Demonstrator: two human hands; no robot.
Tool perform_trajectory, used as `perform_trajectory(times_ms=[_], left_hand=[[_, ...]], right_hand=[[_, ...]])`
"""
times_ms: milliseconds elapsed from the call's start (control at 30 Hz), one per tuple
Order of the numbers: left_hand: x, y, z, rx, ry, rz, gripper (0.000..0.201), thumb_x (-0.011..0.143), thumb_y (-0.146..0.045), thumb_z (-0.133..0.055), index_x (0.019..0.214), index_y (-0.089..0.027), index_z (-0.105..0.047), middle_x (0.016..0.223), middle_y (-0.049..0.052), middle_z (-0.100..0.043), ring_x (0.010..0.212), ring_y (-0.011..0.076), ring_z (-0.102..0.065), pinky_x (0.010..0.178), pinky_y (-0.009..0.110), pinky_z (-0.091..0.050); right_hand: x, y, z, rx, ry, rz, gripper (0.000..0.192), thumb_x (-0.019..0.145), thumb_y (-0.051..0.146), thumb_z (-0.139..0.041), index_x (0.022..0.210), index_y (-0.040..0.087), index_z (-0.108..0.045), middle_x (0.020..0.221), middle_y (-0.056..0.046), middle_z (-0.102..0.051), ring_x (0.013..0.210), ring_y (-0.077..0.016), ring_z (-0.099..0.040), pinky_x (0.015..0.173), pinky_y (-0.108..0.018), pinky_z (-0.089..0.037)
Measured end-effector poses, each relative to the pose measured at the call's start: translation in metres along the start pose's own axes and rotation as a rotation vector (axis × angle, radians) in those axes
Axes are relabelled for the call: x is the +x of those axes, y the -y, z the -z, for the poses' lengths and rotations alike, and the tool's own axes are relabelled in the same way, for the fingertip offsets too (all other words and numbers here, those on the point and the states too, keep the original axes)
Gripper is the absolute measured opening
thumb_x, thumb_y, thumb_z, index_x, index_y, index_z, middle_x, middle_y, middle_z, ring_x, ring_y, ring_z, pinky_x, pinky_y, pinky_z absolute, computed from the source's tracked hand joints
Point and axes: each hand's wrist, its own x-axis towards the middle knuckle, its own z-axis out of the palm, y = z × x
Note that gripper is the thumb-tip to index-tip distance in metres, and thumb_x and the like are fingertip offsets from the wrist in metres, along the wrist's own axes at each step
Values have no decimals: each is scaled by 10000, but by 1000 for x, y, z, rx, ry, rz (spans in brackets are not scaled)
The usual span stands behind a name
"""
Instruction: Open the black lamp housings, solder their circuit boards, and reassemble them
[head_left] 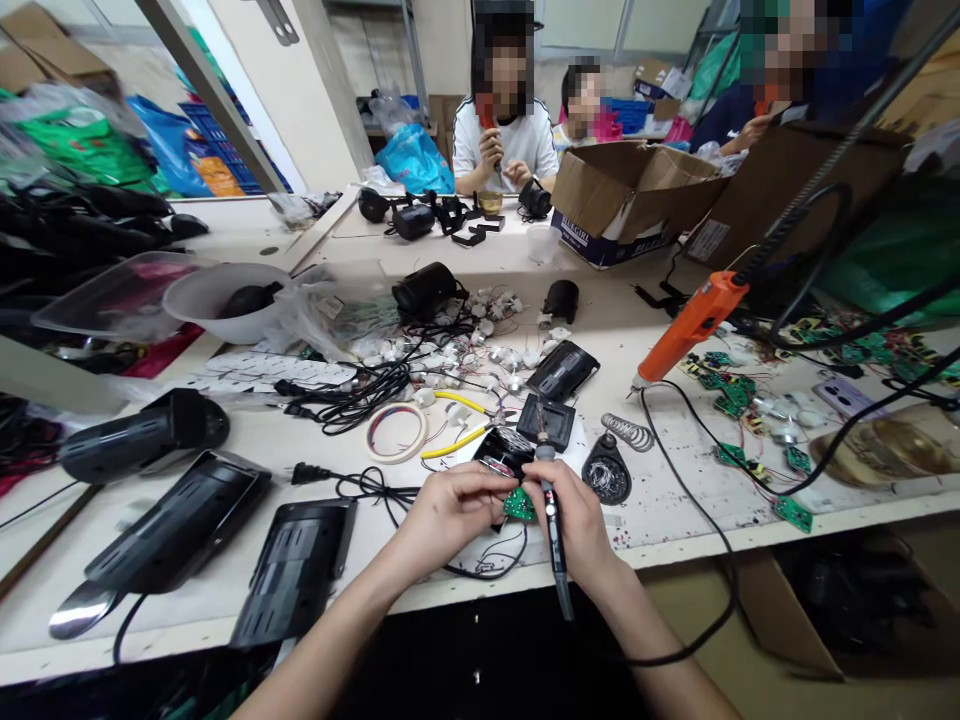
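My left hand (450,510) pinches a small green circuit board (519,505) over the front part of the workbench. In my right hand (581,520) is a soldering iron (553,530), its tip end pointing away from me toward a small black tray (546,420). Thin wires hang below the board. Right behind my fingers lies a dark housing part, partly hidden by my hands. Yellow-handled pliers (454,443) rest just beyond my left hand. To the right stands a soldering iron stand (606,470) with a coiled spring (628,432).
Black housings (292,570) lie at the left. A tape roll (396,433), cables and many small white parts cover the middle. An orange electric screwdriver (690,325) hangs at the right above loose circuit boards (731,390). A cardboard box (637,200) and other people are across the bench.
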Motion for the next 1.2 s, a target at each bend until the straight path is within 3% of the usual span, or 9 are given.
perform_trajectory(times_ms=[133, 267, 433, 667, 1200], left_hand=[[1, -2, -1, -67, -10, 70, 295, 636, -171, -723, 923, -158, -792, 949, 64, -699, 744, 149, -675, 728, 283, -573], [2, -4, 0, -91, -7, 125, 314, 638, -189, -742, 947, -148, -780, 937, 69, -725, 735, 159, -688, 737, 301, -578], [4, -8, -1, -114, 16, 155, 332, 636, -211, -766, 959, -134, -768, 918, 72, -745, 729, 165, -695, 759, 321, -588], [3, -9, -4, -135, -4, 166, 327, 623, -204, -776, 942, -136, -769, 915, 65, -747, 752, 171, -703, 771, 321, -593], [4, -11, -8, -229, -29, 195, 312, 584, -149, -778, 896, -133, -776, 877, 49, -763, 755, 157, -716, 738, 268, -596]], right_hand=[[0, 6, 14, -37, -33, 19, 195, 986, 229, -538, 1165, 212, -613, 908, -46, -605, 799, -167, -623, 719, -277, -531], [-19, 25, 43, 6, -85, 10, 330, 1011, 356, -481, 1291, 233, -604, 861, -44, -553, 731, -176, -583, 633, -294, -508], [-50, 50, 65, 102, 13, -70, 289, 1002, 287, -484, 1243, 270, -642, 767, -17, -571, 637, -160, -584, 536, -267, -473], [-57, 53, 54, 76, 37, -122, 327, 944, 190, -527, 1240, 259, -647, 807, -22, -645, 667, -161, -626, 593, -266, -520], [-52, 58, 51, 44, 43, -98, 329, 942, 160, -516, 1232, 236, -652, 756, -31, -600, 640, -175, -592, 563, -290, -490]])
